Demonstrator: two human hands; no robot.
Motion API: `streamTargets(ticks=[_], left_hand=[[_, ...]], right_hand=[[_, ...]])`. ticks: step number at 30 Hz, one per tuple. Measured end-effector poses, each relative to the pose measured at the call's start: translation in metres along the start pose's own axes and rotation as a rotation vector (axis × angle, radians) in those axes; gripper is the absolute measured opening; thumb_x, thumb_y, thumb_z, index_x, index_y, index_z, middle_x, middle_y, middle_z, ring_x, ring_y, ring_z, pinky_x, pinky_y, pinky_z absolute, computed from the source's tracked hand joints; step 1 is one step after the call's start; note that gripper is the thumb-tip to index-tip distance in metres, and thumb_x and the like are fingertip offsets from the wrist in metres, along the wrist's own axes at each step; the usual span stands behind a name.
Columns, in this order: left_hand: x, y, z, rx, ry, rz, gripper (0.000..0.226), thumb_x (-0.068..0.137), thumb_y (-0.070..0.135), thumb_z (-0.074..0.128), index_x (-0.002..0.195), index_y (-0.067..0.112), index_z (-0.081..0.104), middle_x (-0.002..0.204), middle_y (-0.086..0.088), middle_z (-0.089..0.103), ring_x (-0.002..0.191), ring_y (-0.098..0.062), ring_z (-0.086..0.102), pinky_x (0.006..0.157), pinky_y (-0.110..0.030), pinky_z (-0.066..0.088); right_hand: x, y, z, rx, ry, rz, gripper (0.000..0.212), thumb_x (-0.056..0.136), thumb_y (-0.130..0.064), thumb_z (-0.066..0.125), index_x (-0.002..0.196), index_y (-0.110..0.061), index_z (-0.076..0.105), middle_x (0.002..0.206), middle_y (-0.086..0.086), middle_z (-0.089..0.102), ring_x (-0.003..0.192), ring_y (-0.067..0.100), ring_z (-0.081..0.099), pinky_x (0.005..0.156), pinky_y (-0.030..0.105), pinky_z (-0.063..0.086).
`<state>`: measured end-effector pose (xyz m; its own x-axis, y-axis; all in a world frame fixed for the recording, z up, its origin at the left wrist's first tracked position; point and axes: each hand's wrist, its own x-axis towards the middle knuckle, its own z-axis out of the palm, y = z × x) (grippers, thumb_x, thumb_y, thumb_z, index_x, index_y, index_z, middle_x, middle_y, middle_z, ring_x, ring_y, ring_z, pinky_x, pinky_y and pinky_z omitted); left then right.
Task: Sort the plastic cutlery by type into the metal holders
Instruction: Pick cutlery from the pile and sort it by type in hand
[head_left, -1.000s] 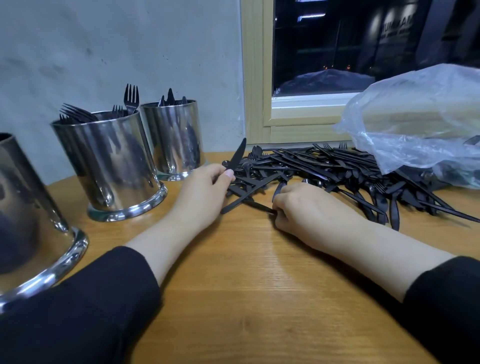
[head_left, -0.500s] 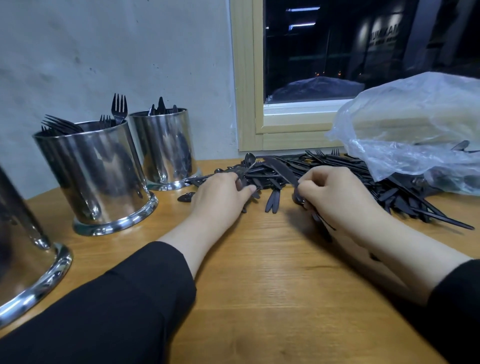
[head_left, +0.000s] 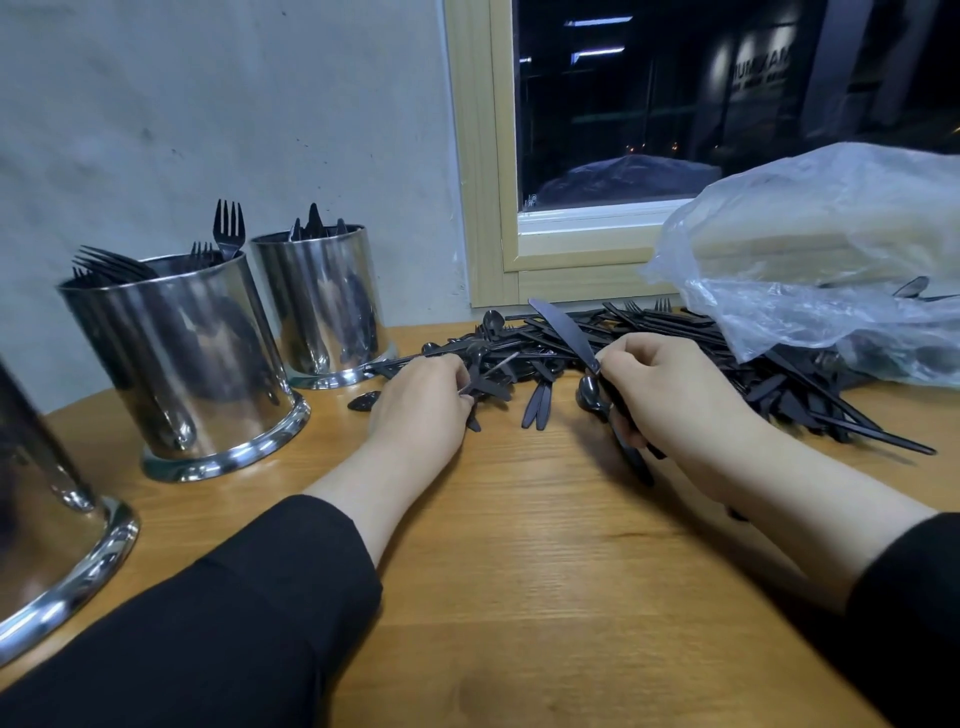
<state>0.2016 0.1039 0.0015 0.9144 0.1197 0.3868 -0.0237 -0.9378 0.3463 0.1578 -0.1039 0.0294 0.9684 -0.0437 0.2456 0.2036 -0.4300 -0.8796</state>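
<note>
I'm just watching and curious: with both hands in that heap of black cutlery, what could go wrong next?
The right hand grips a knife and spoons together, so a mixed bunch might land in one holder. The pile is tangled, so pulling a piece could drag others off the table. The left hand might nudge the loose spoon beside it.

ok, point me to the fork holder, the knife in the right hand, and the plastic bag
fork holder (head_left: 176, 358): head view, on its shiny front wall.
knife (head_left: 563, 330): head view, mid-blade, above the right hand (head_left: 670, 395) that grips it.
plastic bag (head_left: 810, 249): head view, on its crinkled upper surface.
</note>
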Motion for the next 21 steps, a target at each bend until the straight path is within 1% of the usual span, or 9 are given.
streamTargets(ticks=[3, 7, 12, 14, 15, 17, 18, 20, 21], left_hand=[[0.001, -0.001, -0.002, 0.017, -0.014, -0.012, 0.022, 0.097, 0.025, 0.065, 0.119, 0.023, 0.068, 0.108, -0.001, 0.069, 0.108, -0.027, 0.061, 0.077, -0.032, 0.04], [-0.002, -0.001, -0.004, 0.097, -0.017, -0.009, 0.017, 0.099, 0.024, 0.059, 0.113, 0.021, 0.069, 0.097, -0.001, 0.065, 0.089, -0.027, 0.054, 0.071, -0.035, 0.04], [-0.004, -0.002, -0.009, 0.124, 0.027, 0.033, 0.024, 0.098, 0.007, 0.049, 0.112, 0.013, 0.068, 0.094, -0.006, 0.067, 0.087, -0.029, 0.06, 0.068, -0.038, 0.049], [-0.005, 0.001, -0.012, 0.037, 0.04, 0.028, 0.028, 0.1, 0.007, 0.046, 0.116, 0.014, 0.069, 0.093, -0.007, 0.068, 0.086, -0.03, 0.061, 0.071, -0.041, 0.053], [-0.006, 0.004, -0.015, -0.056, 0.054, 0.018, 0.03, 0.102, 0.008, 0.044, 0.118, 0.015, 0.069, 0.092, -0.006, 0.068, 0.085, -0.029, 0.061, 0.072, -0.042, 0.054], [-0.008, 0.01, -0.02, -0.283, 0.085, -0.01, 0.033, 0.106, 0.009, 0.04, 0.122, 0.017, 0.067, 0.093, -0.007, 0.069, 0.085, -0.029, 0.064, 0.078, -0.046, 0.056], [-0.009, 0.015, -0.023, -0.377, 0.092, -0.019, 0.034, 0.107, 0.009, 0.038, 0.124, 0.017, 0.066, 0.094, -0.008, 0.068, 0.085, -0.029, 0.065, 0.078, -0.045, 0.057], [-0.015, 0.024, -0.027, -0.511, 0.087, -0.023, 0.034, 0.109, 0.01, 0.035, 0.12, 0.028, 0.062, 0.09, -0.003, 0.064, 0.072, -0.022, 0.059, 0.066, -0.035, 0.053], [-0.019, 0.03, -0.029, -0.561, 0.084, -0.025, 0.034, 0.109, 0.012, 0.034, 0.114, 0.036, 0.058, 0.086, 0.001, 0.061, 0.066, -0.018, 0.055, 0.061, -0.032, 0.048]], right_hand=[[0.0, 0.001, 0.001, 0.008, -0.006, 0.005, 0.021, 0.093, -0.016, 0.046, 0.087, -0.004, 0.063, 0.051, -0.004, 0.056, 0.039, 0.013, 0.045, 0.038, 0.017, 0.031], [0.002, 0.002, 0.002, 0.024, -0.009, 0.007, 0.022, 0.093, -0.016, 0.045, 0.087, -0.007, 0.064, 0.058, -0.002, 0.06, 0.042, 0.013, 0.047, 0.038, 0.017, 0.032], [0.002, 0.004, 0.002, 0.064, -0.006, 0.016, 0.022, 0.094, -0.014, 0.046, 0.087, -0.006, 0.064, 0.059, 0.0, 0.061, 0.042, 0.013, 0.047, 0.037, 0.017, 0.032], [0.002, 0.004, 0.002, 0.093, -0.01, 0.019, 0.021, 0.095, -0.014, 0.047, 0.087, -0.005, 0.064, 0.058, 0.002, 0.06, 0.042, 0.014, 0.048, 0.037, 0.017, 0.032], [0.002, 0.005, 0.002, 0.112, -0.014, 0.021, 0.021, 0.096, -0.014, 0.048, 0.087, -0.004, 0.064, 0.058, 0.003, 0.06, 0.042, 0.015, 0.049, 0.037, 0.017, 0.034], [0.001, 0.004, 0.003, 0.181, -0.031, 0.037, 0.02, 0.097, -0.014, 0.05, 0.088, -0.004, 0.065, 0.059, 0.004, 0.061, 0.047, 0.018, 0.056, 0.043, 0.022, 0.045], [0.001, 0.004, 0.004, 0.234, -0.042, 0.052, 0.019, 0.098, -0.013, 0.051, 0.088, -0.005, 0.066, 0.06, 0.004, 0.062, 0.05, 0.019, 0.06, 0.05, 0.028, 0.054], [0.0, 0.004, 0.006, 0.329, -0.068, 0.085, 0.018, 0.099, -0.013, 0.054, 0.089, -0.007, 0.067, 0.066, 0.004, 0.065, 0.06, 0.021, 0.067, 0.066, 0.038, 0.062], [0.0, 0.004, 0.007, 0.36, -0.082, 0.094, 0.016, 0.098, -0.013, 0.056, 0.088, -0.007, 0.068, 0.071, 0.007, 0.067, 0.064, 0.022, 0.07, 0.068, 0.04, 0.062]])
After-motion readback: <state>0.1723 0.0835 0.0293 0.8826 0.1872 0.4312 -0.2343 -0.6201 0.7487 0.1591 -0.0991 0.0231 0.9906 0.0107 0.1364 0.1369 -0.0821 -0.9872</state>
